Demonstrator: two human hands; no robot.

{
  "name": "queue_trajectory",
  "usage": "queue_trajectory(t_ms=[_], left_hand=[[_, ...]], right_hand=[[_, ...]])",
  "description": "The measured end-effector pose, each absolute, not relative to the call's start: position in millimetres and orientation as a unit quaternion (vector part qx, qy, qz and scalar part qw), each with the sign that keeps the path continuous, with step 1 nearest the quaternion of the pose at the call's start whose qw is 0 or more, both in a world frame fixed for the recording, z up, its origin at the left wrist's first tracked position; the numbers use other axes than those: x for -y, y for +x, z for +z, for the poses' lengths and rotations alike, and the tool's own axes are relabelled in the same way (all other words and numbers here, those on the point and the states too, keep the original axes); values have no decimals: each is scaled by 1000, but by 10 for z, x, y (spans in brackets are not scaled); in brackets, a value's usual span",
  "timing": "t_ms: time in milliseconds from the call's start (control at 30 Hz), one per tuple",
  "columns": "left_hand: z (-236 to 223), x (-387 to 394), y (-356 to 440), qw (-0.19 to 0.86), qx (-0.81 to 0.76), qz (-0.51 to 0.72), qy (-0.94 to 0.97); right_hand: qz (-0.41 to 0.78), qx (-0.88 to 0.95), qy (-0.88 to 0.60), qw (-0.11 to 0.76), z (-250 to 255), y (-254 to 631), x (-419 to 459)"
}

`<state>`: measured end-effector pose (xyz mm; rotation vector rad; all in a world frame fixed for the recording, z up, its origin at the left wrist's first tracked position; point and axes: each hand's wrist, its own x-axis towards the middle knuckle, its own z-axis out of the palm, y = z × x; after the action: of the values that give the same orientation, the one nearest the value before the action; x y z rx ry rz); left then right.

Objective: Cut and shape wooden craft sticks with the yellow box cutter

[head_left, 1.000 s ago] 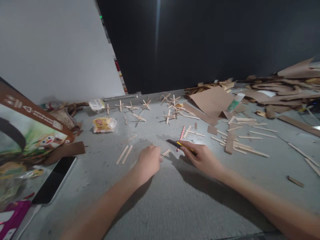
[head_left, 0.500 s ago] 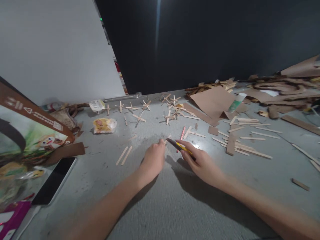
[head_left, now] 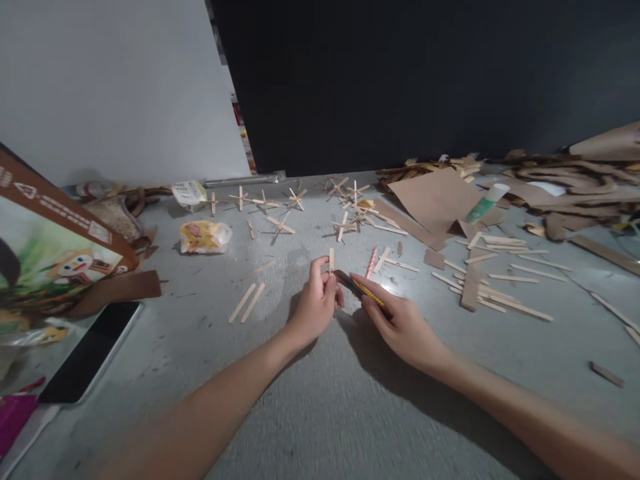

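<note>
Above the worktop (head_left: 310, 413), the left hand (head_left: 316, 300) holds a wooden stick (head_left: 331, 260) in a narrow grip, its long axis near upright in view. The right hand (head_left: 403, 323) grips a cutter (head_left: 369, 294) to the stick's right, its blade (head_left: 342, 275) slanting up-left to just beside the stick; whether they touch, I cannot tell.

A phone (head_left: 91, 353) lies flat — yellow packet (head_left: 204, 238) beyond.

Forearms (head_left: 230, 390) angled inward, left hand (head_left: 314, 303) with fingers (head_left: 330, 288) pinched, right hand (head_left: 400, 319) curled closed near it
</note>
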<state>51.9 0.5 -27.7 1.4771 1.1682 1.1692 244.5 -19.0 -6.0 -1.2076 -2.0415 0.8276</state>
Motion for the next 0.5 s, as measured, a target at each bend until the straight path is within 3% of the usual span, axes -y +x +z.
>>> queue_trajectory(t_ms=[500], left_hand=[[-264,9,531,418,-483,471,609]], right_hand=[[330,747,-452,358,-49,2435,206]])
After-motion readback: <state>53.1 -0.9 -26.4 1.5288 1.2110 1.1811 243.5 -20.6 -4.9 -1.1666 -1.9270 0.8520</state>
